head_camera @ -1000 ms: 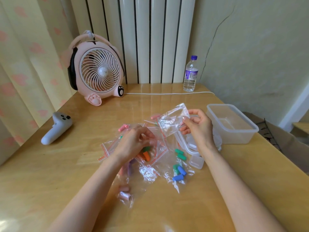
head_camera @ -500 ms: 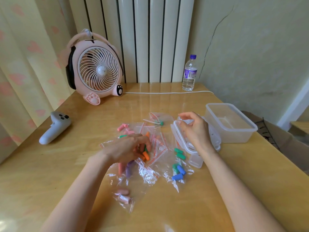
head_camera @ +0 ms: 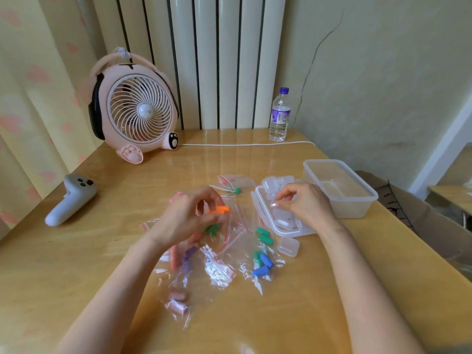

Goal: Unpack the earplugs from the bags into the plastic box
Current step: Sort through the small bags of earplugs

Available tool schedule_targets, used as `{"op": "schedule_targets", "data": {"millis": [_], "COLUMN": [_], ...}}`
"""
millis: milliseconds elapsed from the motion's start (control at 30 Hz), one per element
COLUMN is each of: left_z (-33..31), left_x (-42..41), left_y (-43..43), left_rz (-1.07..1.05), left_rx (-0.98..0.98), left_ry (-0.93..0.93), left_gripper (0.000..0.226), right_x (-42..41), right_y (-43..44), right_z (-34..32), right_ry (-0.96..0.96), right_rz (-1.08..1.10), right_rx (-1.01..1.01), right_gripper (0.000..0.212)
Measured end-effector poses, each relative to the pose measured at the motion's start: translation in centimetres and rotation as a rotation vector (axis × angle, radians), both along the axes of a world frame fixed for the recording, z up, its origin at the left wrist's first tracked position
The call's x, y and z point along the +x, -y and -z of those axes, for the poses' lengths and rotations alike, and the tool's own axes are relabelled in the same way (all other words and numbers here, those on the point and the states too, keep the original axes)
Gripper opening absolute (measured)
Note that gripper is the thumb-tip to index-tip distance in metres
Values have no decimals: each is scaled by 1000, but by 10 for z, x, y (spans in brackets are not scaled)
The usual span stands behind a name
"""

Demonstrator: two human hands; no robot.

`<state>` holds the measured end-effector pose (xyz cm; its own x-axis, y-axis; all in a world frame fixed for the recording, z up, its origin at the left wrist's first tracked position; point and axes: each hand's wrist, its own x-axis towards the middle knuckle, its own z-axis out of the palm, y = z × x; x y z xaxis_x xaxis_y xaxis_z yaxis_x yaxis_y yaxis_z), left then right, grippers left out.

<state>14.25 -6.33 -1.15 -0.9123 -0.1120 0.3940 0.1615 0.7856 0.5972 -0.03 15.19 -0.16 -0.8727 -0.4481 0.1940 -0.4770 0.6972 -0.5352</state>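
left hand (head_camera: 186, 221) pinches orange earplugs (head_camera: 220, 209); right hand (head_camera: 305, 204) pinched over case tray (head_camera: 264, 217), on what unclear. Keep pair together till boxed.

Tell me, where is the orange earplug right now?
The orange earplug is mid-table in the head view, pinched by the left hand above the clear bags, left of the white tray.
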Motion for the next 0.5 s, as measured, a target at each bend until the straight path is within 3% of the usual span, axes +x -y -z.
{"op": "schedule_targets", "data": {"millis": [167, 300, 500], "left_z": [17, 33, 32], "left_x": [-9, -15, -13], "left_y": [-29, -32, -32], "left_rz": [132, 159, 156], "left_rx": [-108, -239, -184], "left_ry": [68, 116, 109], "left_gripper": [21, 31, 51], "right_x": [13, 23, 29], "right_y": [-3, 0, 4], "right_z": [-11, -16, -17], "right_ry": [-7, -85, -243], "right_rz": [-100, -82, -82], "right_rx": [228, 443, 505], "right_gripper": [24, 23, 23]}}
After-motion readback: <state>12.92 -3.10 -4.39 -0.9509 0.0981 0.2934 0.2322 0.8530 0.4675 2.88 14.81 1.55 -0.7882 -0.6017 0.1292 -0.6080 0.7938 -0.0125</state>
